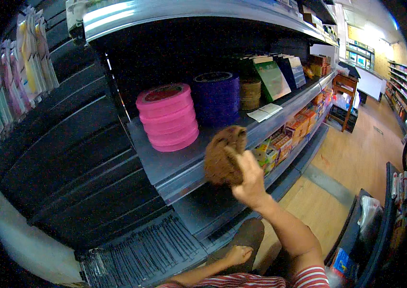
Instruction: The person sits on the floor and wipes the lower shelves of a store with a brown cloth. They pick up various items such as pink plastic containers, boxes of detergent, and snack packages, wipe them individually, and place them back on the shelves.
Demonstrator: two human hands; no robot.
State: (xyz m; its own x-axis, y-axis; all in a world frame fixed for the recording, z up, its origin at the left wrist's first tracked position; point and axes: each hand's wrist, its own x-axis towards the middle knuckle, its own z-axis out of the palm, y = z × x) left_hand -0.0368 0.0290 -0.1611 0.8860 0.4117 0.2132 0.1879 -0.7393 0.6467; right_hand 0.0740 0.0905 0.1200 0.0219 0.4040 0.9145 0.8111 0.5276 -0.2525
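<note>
- Red-and-white striped fabric sleeve (311,276) lay nearest the camera, at the lower edge of the frame, around the top of the right arm (294,233).
- Mid-frame, the right hand (250,185) had its fingers and thumb closed on a bunched, fuzzy brown cloth (223,161), which overlapped the front edge of a dark grey metal shelf (179,163); how firmly it pressed could not be told.
- At bottom centre, the left hand (238,255) rested by a dark-trousered knee (251,233) with its fingers curled; whether it held anything could not be seen.
- Good work with the cloth seemed to call for a flatter palm behind it, even pressure along the metal lip, and loose folds gathered in against snagging.
- Left of centre, behind the cloth, stood a stack of bright pink tape rolls (170,125), with a stack of deep-blue tape rolls (218,103) beside it; both probably hindered any reach toward the back.
- Above centre stood a shorter stack of tan tape rolls (250,96), and right of it slanted green-covered (273,79) and dark-blue-covered books (293,72).
- Near the front edge lay a flat white paper slip (265,113), which a trailing fold could easily have dragged off.
- Across the top ran a pale metal upper shelf (213,12); right of centre, orange cardboard boxes (297,127) stood lower down.
- Thin black metal hooks (150,245) filled the lower left; clear plastic packets (30,62) hung upper left.
</note>
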